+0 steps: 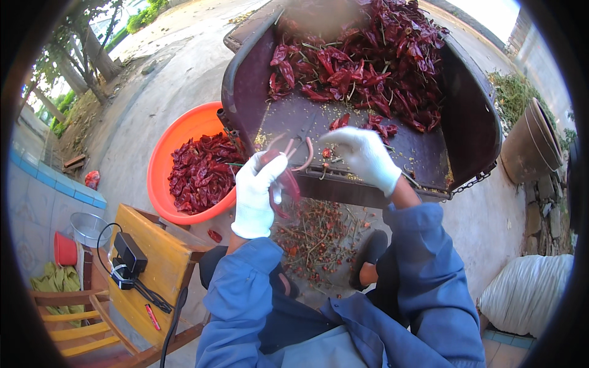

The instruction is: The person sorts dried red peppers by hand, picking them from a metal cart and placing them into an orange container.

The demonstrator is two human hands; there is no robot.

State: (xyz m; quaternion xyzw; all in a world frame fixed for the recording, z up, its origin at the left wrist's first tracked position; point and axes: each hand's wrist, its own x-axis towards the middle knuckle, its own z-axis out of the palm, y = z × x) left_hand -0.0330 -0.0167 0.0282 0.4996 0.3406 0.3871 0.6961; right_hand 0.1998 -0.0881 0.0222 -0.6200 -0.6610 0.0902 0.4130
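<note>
My left hand (260, 193), in a white knit glove, grips dried red chili peppers (290, 184), which are blurred and hang below the fingers. My right hand (363, 154), gloved alike and also blurred, is over the front of a dark metal cart bed (294, 112), its fingers curved and nothing visible in them. Between the hands, scissors with pink handles (309, 154) lie on the bed, blades pointing away from me. Just left of my right fingers is a small red pepper cap (326, 152). A large heap of dried chili peppers (359, 64) fills the back of the bed.
Left of the cart, an orange basin (158, 184) holds stemless peppers (200, 172). Cut stems and caps (317, 239) litter the ground between my feet. A wooden chair (152, 239) bears a black power device (131, 253) with cables. At right are plant pots (529, 142) and a white sack (529, 294).
</note>
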